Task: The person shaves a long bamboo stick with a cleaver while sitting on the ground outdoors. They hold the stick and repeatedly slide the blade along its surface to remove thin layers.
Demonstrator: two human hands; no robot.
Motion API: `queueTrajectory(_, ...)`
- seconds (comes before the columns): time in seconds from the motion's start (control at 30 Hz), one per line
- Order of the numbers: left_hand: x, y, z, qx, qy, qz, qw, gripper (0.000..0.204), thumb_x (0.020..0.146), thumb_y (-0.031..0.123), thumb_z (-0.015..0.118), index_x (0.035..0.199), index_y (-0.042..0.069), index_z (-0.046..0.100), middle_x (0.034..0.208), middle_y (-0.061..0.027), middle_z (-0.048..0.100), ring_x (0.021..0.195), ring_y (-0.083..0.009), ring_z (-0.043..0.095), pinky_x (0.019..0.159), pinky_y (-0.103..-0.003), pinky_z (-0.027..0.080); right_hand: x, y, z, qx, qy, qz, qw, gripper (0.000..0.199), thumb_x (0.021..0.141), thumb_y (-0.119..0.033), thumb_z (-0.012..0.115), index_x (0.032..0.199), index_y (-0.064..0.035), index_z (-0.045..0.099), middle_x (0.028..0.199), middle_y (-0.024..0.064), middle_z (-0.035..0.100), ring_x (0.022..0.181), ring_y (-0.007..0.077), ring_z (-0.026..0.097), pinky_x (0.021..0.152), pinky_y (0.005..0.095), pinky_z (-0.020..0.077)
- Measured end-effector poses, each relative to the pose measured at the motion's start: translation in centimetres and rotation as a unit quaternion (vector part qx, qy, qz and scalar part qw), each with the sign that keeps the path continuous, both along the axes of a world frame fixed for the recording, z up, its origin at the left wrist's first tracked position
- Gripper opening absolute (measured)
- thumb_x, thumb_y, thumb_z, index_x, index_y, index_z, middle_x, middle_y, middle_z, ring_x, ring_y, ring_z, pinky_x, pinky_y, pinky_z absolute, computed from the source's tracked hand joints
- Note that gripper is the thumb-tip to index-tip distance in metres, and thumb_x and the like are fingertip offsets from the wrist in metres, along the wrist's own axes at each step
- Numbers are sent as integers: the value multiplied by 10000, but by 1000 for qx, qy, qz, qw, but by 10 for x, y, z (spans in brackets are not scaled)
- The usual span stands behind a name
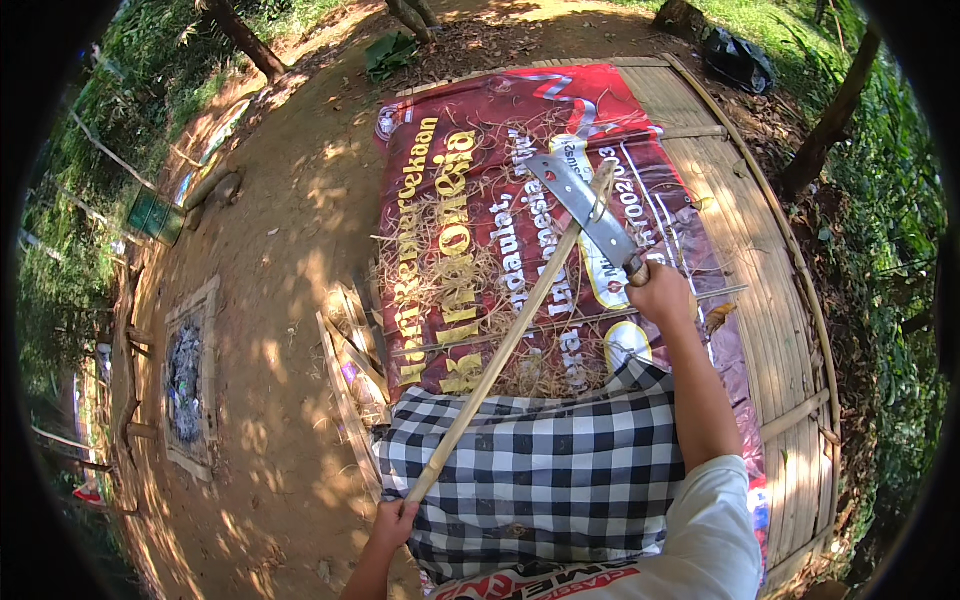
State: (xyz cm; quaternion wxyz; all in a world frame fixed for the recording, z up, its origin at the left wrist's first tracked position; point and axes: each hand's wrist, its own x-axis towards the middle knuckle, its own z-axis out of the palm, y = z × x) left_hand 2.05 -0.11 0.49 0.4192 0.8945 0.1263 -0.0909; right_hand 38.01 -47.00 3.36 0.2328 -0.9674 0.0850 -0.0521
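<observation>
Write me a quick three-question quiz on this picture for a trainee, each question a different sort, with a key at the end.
1. Multiple choice: what does the right hand grip?
A) a hammer
B) a large knife
C) a rope

2. True or false: the left hand is empty.

3. Fill in the blank: thin, curled ______ lie scattered over the red banner.

Key:
1. B, held by its handle.
2. False; it holds the near end of a long pale stick.
3. Shavings (strips will also do).
</observation>
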Motion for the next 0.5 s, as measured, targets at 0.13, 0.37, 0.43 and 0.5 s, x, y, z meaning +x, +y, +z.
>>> queueTrajectory(0.13,-4,0,0,-3,19,-2,1000,416,904,256,620,620,-33,523,488,-56,443,489,-95,394,443,-330,341,-3,26,7,14,-10,10,1000,382,687,-325,669,883,3,660,796,238,669,807,396,659,775,469,520)
queueTrajectory(0.37,-5,-8,-4,-24,-19,39,999,409,919,258,597,639,-27,512,504,-29,432,511,-85,388,462,-318,333,-40,78,28,-11,12,217,976,352,700,-372,676,859,-59,649,716,185,663,708,356,666,679,459,530)
queueTrajectory(0.43,-9,-3,-5,-23,-5,41,999,401,923,257,591,645,-22,513,509,-22,428,514,-84,390,468,-316,336,-48,94,14,-61,-6,327,943,351,677,-359,674,866,-65,640,722,170,669,679,335,671,647,439,529)
queueTrajectory(0.5,-9,-7,-4,-25,-7,45,999,393,924,253,589,647,-16,514,517,-13,431,517,-83,390,469,-314,335,-54,103,11,-79,-17,380,922,350,653,-346,676,858,-65,634,713,154,667,652,322,665,637,430,523)
